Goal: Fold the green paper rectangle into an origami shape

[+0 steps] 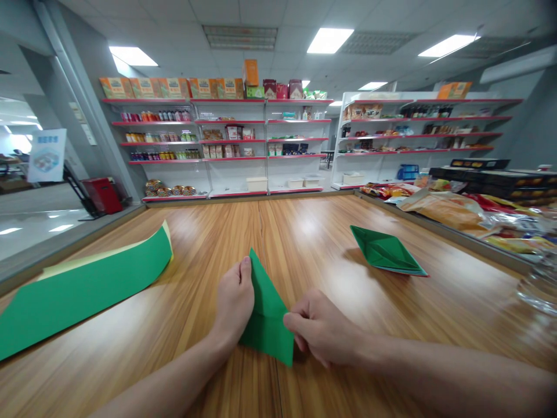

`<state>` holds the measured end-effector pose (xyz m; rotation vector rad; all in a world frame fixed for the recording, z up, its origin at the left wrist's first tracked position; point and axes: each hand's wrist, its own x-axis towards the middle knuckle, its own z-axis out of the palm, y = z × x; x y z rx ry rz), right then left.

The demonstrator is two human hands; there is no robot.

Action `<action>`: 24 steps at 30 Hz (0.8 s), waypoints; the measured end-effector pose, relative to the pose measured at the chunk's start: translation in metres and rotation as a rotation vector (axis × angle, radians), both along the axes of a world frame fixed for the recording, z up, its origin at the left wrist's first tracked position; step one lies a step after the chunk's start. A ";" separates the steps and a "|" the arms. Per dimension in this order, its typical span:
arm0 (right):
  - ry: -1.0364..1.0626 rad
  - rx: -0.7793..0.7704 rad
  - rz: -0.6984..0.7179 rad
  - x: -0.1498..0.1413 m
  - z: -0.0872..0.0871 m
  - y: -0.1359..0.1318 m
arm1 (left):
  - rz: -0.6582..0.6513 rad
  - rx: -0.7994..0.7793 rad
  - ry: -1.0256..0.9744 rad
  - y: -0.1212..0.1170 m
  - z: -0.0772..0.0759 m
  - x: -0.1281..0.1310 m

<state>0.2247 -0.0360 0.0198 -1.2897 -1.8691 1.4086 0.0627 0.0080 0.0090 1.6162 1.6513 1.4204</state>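
A folded sheet of green paper (267,316) is held between my hands above the wooden table, with a crease running across it and a pointed top. My left hand (235,299) grips its left edge near the point, thumb on top. Along the right edge, my right hand (319,325) pinches the paper between thumb and curled fingers. To the right lies a folded green paper piece (385,249) with several layers and creased faces. At the left rests a long green paper strip (91,284), its yellowish underside showing where the end curls up.
The wooden table (204,232) has a raised rim. Packaged snacks (444,209) and dark boxes (483,180) lie beyond its right edge. A clear glass or plastic vessel (539,287) stands at far right. Stocked shelves (230,141) line the back.
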 end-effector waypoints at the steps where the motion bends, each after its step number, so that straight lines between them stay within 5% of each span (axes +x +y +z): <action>1: 0.033 -0.015 0.072 0.001 -0.002 0.001 | -0.014 0.004 0.011 -0.001 0.000 0.000; 8: 0.287 0.028 0.248 0.005 -0.012 0.005 | -0.288 0.002 0.050 -0.015 0.000 0.011; 12: 0.354 -0.027 0.411 0.007 -0.005 -0.001 | -0.513 -0.129 -0.099 -0.022 0.000 0.017; 16: 0.389 -0.051 0.478 0.008 0.001 -0.006 | -0.589 -0.165 -0.209 -0.026 0.003 0.020; 19: 0.408 -0.065 0.426 0.006 -0.002 -0.002 | -0.541 -0.134 -0.191 -0.027 0.004 0.020; 24: 0.438 0.004 0.141 0.006 -0.011 0.012 | -0.536 -0.109 -0.078 -0.029 0.004 0.019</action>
